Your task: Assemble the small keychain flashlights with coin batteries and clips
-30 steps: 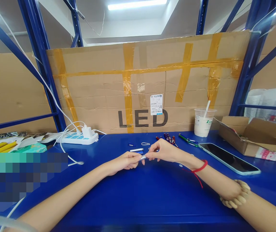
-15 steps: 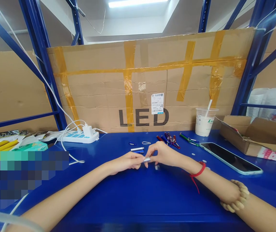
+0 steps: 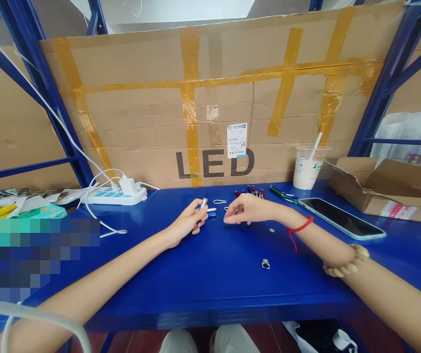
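My left hand (image 3: 187, 224) is closed around a small silver metal tube (image 3: 204, 202), which stands up between thumb and fingers. Just behind its fingertips, a second silver tube (image 3: 211, 210) and a blue tube (image 3: 211, 214) lie on the blue table (image 3: 181, 279). To the right, my right hand (image 3: 249, 209) hangs over the tabletop, fingers bent down and close together; whatever is between them is hidden. Beside its fingers shows part of a silver wire loop (image 3: 226, 208), and a whole wire clip (image 3: 220, 201) lies behind. Nearer to me sits a small shiny metal piece (image 3: 265, 264).
Dark red tools (image 3: 254, 191) and green ones (image 3: 282, 193) lie toward the back. A phone (image 3: 343, 218), a cup with a straw (image 3: 308, 169) and an open cardboard box (image 3: 376, 196) are on the right. A power strip (image 3: 118, 196) with white cables stands left.
My hands have parted. My left hand keeps the silver tube, tipped upright. My right hand has let go of it. The shiny metal piece lies nearer to me. The view has tilted down.
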`<state>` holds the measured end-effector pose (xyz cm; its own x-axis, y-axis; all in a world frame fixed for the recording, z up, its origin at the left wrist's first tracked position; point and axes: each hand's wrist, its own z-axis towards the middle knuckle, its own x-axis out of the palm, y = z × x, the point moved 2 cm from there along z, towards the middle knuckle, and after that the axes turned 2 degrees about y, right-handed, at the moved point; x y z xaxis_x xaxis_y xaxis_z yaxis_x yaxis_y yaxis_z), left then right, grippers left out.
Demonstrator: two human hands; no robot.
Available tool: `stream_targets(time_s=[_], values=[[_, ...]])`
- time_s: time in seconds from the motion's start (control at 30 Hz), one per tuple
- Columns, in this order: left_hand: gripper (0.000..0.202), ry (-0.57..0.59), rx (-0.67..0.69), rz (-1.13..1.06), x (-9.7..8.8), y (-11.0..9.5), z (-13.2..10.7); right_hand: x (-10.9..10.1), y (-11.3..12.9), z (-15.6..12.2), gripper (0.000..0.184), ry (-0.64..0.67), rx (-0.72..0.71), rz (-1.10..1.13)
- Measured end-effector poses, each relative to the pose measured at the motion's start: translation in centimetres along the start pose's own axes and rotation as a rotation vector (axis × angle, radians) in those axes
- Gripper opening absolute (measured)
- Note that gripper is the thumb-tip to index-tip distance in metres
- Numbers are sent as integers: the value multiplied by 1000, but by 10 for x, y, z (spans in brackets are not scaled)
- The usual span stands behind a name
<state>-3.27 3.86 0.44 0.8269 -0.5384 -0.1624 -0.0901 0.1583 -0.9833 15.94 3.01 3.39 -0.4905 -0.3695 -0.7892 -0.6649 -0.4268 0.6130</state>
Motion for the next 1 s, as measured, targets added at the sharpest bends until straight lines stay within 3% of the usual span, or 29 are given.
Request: stream_targets(time_s=[0.1, 0.2, 0.3, 0.43, 0.6, 0.8, 1.0], values=[[31, -38, 90, 76, -1, -2, 0, -8, 13, -17, 49, 331, 73, 28], [29, -43, 130, 131, 0, -5, 0, -7, 25, -30, 57, 535, 109, 40], [27, -53, 133, 171, -1, -5, 0, -1, 32, -35, 58, 596, 139, 25], [25, -82, 134, 214, -2, -2, 1, 4, 34, -36, 53, 575, 127, 27], [27, -114, 130, 227, -2, -2, -1, 5, 28, -31, 38, 467, 69, 75], [33, -109, 124, 176, 1, -4, -3, 6, 17, -14, 18, 51, 38, -55], [35, -106, 98, 109, 3, -7, -5, 14, 10, 1, 17, -211, -129, -283]])
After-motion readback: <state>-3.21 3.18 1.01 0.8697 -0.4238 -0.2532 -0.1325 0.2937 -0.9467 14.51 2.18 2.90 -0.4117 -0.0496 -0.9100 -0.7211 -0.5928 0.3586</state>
